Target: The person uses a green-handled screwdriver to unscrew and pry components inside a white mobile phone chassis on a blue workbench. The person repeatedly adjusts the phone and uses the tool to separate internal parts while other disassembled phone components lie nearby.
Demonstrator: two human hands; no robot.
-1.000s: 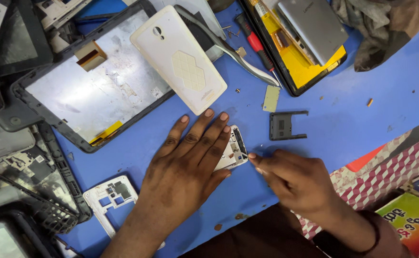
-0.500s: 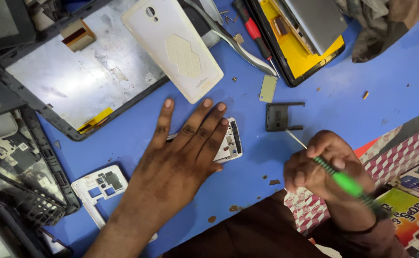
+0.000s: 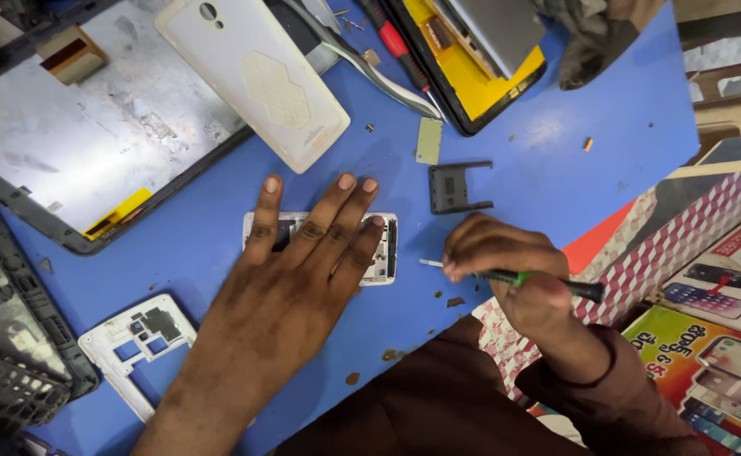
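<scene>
on the blue mat (image 3: 235,245), near its middle, lies a white phone frame (image 3: 383,253); all positions below are given relative to this frame; the left hand (image 3: 290,287) rests flat on top of it, fingers spread and fully extended, palm down, gripping nothing, covering most of the frame so that only its right end and a strip of its upper edge show; the right hand (image 3: 514,274) sits just to the right of the frame, fingers curled closed around a green-handled screwdriver (image 3: 514,277); the metal tip points toward the frame's right edge and stops just short of it, not touching; above and to the right of the frame lies a small dark plastic bracket (image 3: 455,186), apart from it; a thin rectangular olive pad (image 3: 428,140) lies further up; above and to the left lies a white back cover (image 3: 252,76), overlapping a large grey tablet panel (image 3: 75,143); below and to the left lies a second white mid-frame (image 3: 134,338) with cut-outs; metal tweezers (image 3: 370,67) lie well above the frame.
</scene>
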